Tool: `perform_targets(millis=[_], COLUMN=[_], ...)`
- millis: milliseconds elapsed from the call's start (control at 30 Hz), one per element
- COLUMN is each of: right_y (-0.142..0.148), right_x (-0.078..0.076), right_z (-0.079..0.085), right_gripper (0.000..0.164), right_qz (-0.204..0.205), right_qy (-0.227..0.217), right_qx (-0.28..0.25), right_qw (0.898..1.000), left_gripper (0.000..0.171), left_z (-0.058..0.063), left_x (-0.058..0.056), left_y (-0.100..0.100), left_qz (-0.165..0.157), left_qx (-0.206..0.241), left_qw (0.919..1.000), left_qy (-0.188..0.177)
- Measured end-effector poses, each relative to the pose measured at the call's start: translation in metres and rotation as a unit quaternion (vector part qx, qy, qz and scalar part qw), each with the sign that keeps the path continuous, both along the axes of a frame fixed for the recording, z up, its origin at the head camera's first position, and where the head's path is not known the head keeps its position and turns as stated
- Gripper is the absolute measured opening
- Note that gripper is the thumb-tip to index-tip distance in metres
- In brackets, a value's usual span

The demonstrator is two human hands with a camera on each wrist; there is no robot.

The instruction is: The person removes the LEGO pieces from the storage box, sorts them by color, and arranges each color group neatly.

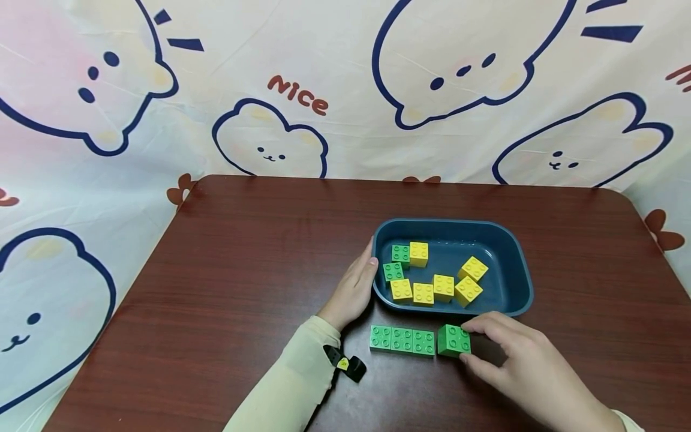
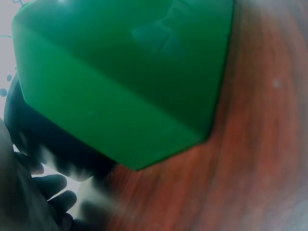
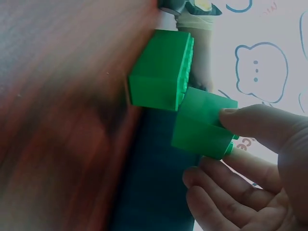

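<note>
My right hand [image 1: 531, 360] pinches a green toy brick [image 1: 454, 341] between thumb and forefinger. The right wrist view shows that brick [image 3: 204, 122] tilted, its studs facing the fingers. Just to its left in the head view, a row of three green bricks [image 1: 402, 341] lies on the table, a narrow gap between. My left hand [image 1: 351, 291] rests against the left end of the blue tray [image 1: 510, 270], fingers extended along its outer wall. Large in the left wrist view is the green row [image 2: 120, 86], with the left fingers [image 2: 50, 187] partly showing at lower left.
Several yellow bricks [image 1: 444, 288] and two green bricks [image 1: 400, 254] sit inside the tray. The brown wooden table [image 1: 259, 252] extends around it, backed by a cartoon-printed cloth [image 1: 345, 54]. A black wrist strap with a small device [image 1: 345, 364] is on the left wrist.
</note>
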State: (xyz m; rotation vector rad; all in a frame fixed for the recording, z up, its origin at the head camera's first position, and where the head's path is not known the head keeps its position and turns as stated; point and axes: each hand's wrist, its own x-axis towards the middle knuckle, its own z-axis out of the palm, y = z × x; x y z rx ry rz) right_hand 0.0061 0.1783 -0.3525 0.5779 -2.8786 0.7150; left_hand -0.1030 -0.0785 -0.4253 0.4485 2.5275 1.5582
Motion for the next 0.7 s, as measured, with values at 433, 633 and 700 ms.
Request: perform_targets(millis=[433,633,700], right_y=[-0.003,-0.004,-0.004], right_x=[-0.001,-0.002,-0.002], right_z=[-0.018,-0.024,-0.025], right_gripper=[0.038,0.037,0.037], right_qz=[0.015,0.011,0.011], right_qy=[0.019,0.01,0.008], right_qx=[-0.013,-0.003,0.0], right_qw=[1.0,1.0,1.0], left_gripper=[0.05,0.05,0.049], left_z=[-0.001,-0.001,-0.002], left_x=[-0.001,-0.001,-0.001], left_y=[0.0,0.0,0.0], left_qz=[-0.008,-0.006,-0.005], left_qx=[0.004,0.001,-0.003], left_qw=[0.9999,0.9999,0.9999], left_qy=[0.014,0.014,0.014])
